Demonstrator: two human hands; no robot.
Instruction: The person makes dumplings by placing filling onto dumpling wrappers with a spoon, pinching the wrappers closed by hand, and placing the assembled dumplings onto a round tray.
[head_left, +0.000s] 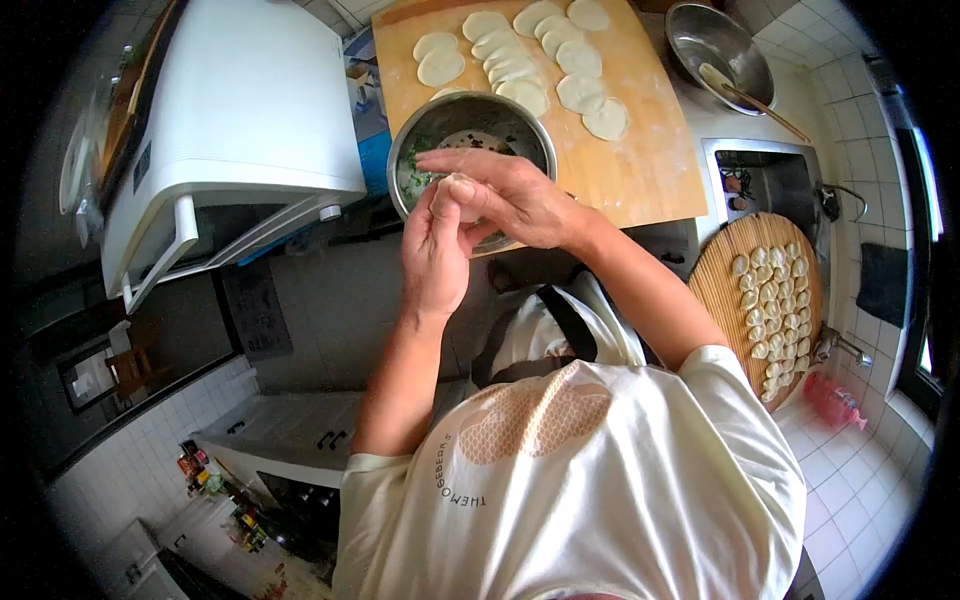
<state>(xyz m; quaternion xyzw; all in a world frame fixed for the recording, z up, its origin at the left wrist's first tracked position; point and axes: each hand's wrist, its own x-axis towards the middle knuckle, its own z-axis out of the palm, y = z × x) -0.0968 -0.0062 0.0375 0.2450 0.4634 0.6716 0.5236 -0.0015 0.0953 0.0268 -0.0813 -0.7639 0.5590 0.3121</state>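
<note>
Both hands are together over a steel mixing bowl of filling with chopped greens. Between the fingers shows a bit of pale dough, a dumpling that they mostly hide. My left hand is closed round it from below, thumb pointing up. My right hand pinches the dough with its thumb, the other fingers stretched across the bowl. Beyond the bowl, round dough wrappers lie in overlapping rows on a floured wooden board.
At right, a round slatted tray holds rows of finished dumplings, partly over the sink. A large metal basin with a wooden-handled utensil stands at the back right. A white appliance is at left.
</note>
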